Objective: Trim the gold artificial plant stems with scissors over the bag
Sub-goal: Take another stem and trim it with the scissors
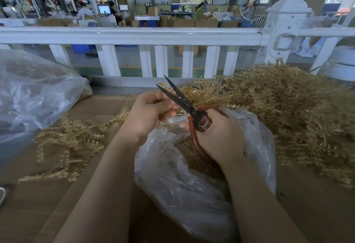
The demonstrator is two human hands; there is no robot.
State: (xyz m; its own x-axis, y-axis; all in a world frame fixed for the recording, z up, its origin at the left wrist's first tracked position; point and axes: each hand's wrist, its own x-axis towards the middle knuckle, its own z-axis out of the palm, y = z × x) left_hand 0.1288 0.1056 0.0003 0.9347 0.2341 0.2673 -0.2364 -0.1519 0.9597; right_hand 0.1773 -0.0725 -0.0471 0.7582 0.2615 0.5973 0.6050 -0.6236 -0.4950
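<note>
My right hand [217,135] grips the red handles of black-bladed scissors [177,96], whose blades stand apart and point up and to the left. My left hand [148,114] pinches a small gold stem piece [162,85] between the blades, just above a clear plastic bag [172,175] that holds gold trimmings. A large heap of gold artificial plant stems [288,112] lies to the right. A smaller spread of gold stems [73,143] lies on the left.
The work surface is brown cardboard [38,204]. A second clear plastic bag [34,96] bulges at the far left. A white railing [134,35] runs across behind the table, with a workshop and people beyond it.
</note>
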